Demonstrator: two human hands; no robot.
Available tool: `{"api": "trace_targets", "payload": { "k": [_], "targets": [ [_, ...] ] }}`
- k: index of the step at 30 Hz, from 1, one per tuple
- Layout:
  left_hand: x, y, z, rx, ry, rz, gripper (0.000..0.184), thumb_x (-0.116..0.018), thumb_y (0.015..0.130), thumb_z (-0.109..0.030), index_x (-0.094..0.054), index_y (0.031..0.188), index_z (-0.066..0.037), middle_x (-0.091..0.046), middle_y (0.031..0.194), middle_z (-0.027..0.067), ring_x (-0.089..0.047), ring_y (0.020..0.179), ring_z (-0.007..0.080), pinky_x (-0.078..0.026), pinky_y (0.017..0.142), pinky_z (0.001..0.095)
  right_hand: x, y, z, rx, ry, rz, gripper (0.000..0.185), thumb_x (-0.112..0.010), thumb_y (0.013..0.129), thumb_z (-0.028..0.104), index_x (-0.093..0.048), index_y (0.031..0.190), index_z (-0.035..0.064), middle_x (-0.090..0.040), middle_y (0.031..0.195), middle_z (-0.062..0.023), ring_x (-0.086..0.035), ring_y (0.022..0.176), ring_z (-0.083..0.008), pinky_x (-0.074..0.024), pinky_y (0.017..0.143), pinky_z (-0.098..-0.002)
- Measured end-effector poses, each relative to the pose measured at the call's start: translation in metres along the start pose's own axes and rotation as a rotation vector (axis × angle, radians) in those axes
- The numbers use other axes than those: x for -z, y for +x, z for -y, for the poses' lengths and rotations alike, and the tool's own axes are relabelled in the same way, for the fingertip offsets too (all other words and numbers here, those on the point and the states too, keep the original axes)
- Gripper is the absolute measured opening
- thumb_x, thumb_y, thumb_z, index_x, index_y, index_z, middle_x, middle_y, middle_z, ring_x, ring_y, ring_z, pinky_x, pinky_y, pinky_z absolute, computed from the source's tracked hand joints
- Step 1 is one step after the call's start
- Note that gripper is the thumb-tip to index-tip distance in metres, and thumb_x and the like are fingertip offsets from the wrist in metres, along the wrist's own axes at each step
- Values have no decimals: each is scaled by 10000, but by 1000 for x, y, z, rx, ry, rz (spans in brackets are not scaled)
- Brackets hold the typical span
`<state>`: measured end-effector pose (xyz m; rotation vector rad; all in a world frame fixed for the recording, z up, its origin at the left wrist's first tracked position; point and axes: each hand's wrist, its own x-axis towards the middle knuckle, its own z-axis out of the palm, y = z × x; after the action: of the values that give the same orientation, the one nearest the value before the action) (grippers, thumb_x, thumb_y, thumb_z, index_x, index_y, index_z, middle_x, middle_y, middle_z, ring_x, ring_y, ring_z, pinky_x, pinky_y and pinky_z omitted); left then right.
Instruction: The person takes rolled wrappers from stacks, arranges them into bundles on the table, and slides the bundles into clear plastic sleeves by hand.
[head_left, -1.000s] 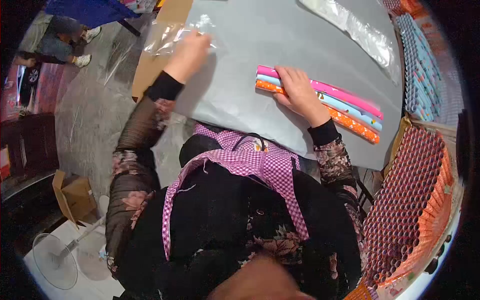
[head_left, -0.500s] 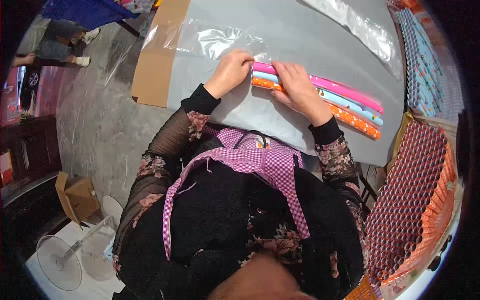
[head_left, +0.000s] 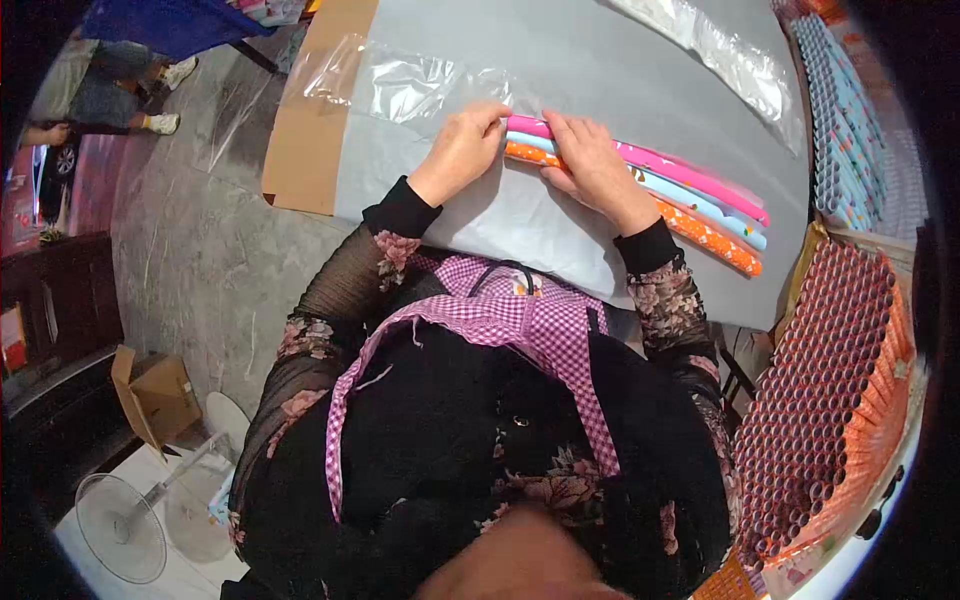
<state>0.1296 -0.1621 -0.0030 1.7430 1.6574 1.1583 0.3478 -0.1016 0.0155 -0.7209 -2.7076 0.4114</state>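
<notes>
Three patterned paper rolls lie side by side on the grey-covered table: a pink roll [head_left: 690, 183], a light blue roll [head_left: 690, 201] and an orange roll with white marks [head_left: 712, 238]. A clear plastic sleeve [head_left: 410, 85] stretches left and beyond my left hand, crinkled and shiny. My left hand [head_left: 462, 152] is closed at the rolls' left end, thumb and forefinger pinched at the film there. Over the rolls sits my right hand [head_left: 595, 172], fingers on the far side and thumb on the near side, gripping them. Its palm hides part of the rolls.
More clear plastic sleeves [head_left: 735, 70] lie at the table's far right. Stacks of red-patterned rolls [head_left: 815, 390] and blue rolls [head_left: 840, 130] stand on the right. A cardboard piece [head_left: 310, 150] edges the table's left. A fan [head_left: 120, 525] and box [head_left: 155, 400] are lower left; a person [head_left: 110, 95] is upper left.
The sleeve's loose left end has shifted left and spread over the cardboard. The rolls' left end has moved slightly away from me; both hands keep nearly the same place.
</notes>
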Motion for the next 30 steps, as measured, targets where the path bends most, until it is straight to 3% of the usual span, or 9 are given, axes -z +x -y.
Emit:
{"api": "trace_targets", "payload": {
  "k": [5,7,8,13,17,19,20,22,30],
  "targets": [
    [3,0,-8,-67,17,-30,246,-526,889,-56,-677,1078,-11,-657,986,213,-639,906,390,-515,783,434,3,5,-1,0,27,-2,766,-733,789,204,-378,1436,-2,-580,1147,-190,-541,1060,-363,-434,953,-442],
    [5,1,-10,-42,39,46,265,-536,912,-32,-676,1136,-22,-664,1013,175,-655,901,305,-517,784,353,5,8,1,-19,31,8,769,-730,792,201,-372,1443,4,-582,1140,-190,-543,1057,-361,-435,953,-441],
    [7,1,-12,-43,41,41,265,-536,912,-32,-676,1136,-22,-664,1013,175,-655,901,305,-517,784,353,7,9,3,-37,35,17,772,-728,794,197,-366,1450,10,-585,1133,-189,-545,1054,-360,-437,953,-440],
    [11,2,-23,-99,62,59,293,-533,884,-20,-678,1139,-25,-642,944,166,-627,829,320,-502,740,366,7,11,3,0,39,-25,757,-719,795,185,-374,1449,22,-588,1125,-189,-548,1045,-363,-449,941,-441],
    [15,-2,-33,-113,86,88,312,-544,875,-13,-657,1166,-20,-640,939,171,-629,842,325,-506,739,376,8,15,1,-3,50,-30,636,-704,809,196,-458,1374,39,-590,1145,-189,-546,1052,-376,-448,941,-450],
    [10,-8,-34,-129,114,-26,303,-549,871,-63,-609,1168,-58,-635,978,191,-617,922,399,-510,774,473,9,16,0,-2,40,-65,598,-692,824,205,-471,1358,53,-590,1155,-186,-544,1061,-381,-444,943,-455],
    [8,-11,-34,-127,113,-28,303,-549,871,-63,-609,1168,-58,-635,978,191,-617,922,399,-510,774,473,10,17,-1,-1,41,-63,598,-692,824,205,-471,1358,53,-590,1155,-186,-544,1061,-381,-444,943,-455],
    [6,-16,-35,96,177,-35,270,-579,875,-87,-580,1141,-42,-635,992,195,-613,952,402,-510,783,480,10,20,-3,8,69,-80,577,-687,838,220,-478,1351,59,-590,1163,-185,-543,1069,-384,-441,946,-457],
    [3,-19,-32,-1,258,-134,144,-606,889,-123,-591,991,-22,-628,941,188,-621,896,397,-509,751,478,13,24,-2,-40,76,-62,532,-681,861,236,-494,1327,60,-594,1157,-180,-545,1073,-382,-440,951,-460]
  ]
}}
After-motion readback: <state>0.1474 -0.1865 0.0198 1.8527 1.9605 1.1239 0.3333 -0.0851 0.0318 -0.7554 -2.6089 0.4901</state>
